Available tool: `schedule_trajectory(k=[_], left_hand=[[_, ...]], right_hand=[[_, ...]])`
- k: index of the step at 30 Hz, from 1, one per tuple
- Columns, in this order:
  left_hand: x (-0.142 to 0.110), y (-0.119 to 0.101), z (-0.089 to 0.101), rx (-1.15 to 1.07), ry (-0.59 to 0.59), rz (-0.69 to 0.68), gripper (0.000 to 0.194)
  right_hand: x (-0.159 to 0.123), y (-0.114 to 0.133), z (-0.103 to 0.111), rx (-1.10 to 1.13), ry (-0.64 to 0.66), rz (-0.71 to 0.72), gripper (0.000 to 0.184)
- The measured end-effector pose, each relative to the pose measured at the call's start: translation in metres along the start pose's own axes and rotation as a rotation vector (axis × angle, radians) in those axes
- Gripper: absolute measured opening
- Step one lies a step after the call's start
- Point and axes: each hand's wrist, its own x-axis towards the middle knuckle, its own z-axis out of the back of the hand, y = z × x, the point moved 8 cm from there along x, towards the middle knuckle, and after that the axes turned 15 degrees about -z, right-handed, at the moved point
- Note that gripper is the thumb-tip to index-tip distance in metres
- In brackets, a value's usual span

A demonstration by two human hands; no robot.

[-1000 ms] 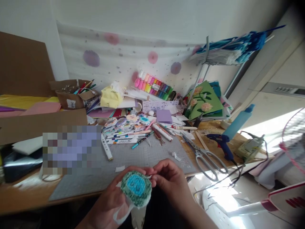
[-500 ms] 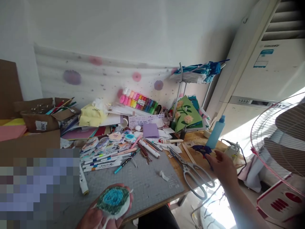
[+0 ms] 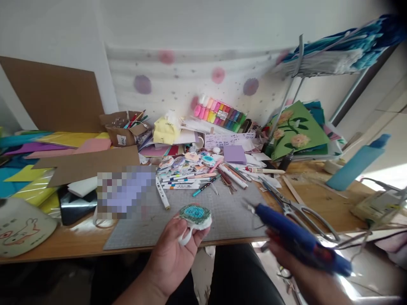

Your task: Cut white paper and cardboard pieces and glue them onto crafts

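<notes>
Near the front edge of the desk, my left hand (image 3: 170, 262) grips a small padded craft piece (image 3: 194, 213) with a blue centre, dark green border and white sides. A white strip (image 3: 185, 237) dangles from it beside my fingers. My right hand (image 3: 291, 264), blurred, is wrapped round a blue hot glue gun (image 3: 292, 231). Its nozzle points left toward the craft piece, with a gap between them. Beneath both hands is a grey cutting mat (image 3: 140, 231). Large scissors (image 3: 295, 209) lie just behind the glue gun.
Markers (image 3: 181, 185) and paper cutouts (image 3: 170, 165) crowd the back of the mat. A light blue bottle (image 3: 358, 165) stands on the right, near a metal rack (image 3: 286, 101). Coloured sheets and cardboard (image 3: 92, 163) cover the left side. A cord trails at right.
My right hand has lifted the glue gun from the desk's right side and brought it left over the mat's edge. The view has swung right-to-left; my left hand still holds the craft piece.
</notes>
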Motion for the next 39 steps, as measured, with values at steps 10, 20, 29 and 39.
schedule_trajectory(k=[10,20,29,39], left_hand=[[-0.01,-0.008,-0.004,0.002,0.006,0.012,0.008],[-0.012,-0.008,0.001,-0.027,-0.018,0.044,0.008],[-0.009,-0.011,0.004,-0.017,-0.044,0.055,0.01],[-0.008,-0.019,0.007,0.059,-0.037,-0.045,0.004]], right_hand=[[-0.025,0.049,-0.066,-0.058,0.417,0.232,0.005],[-0.027,0.055,-0.075,-0.115,0.437,0.236,0.005],[-0.031,0.064,-0.078,-0.282,0.458,0.3,0.015],[-0.038,0.052,-0.073,-0.38,0.377,0.365,0.013]])
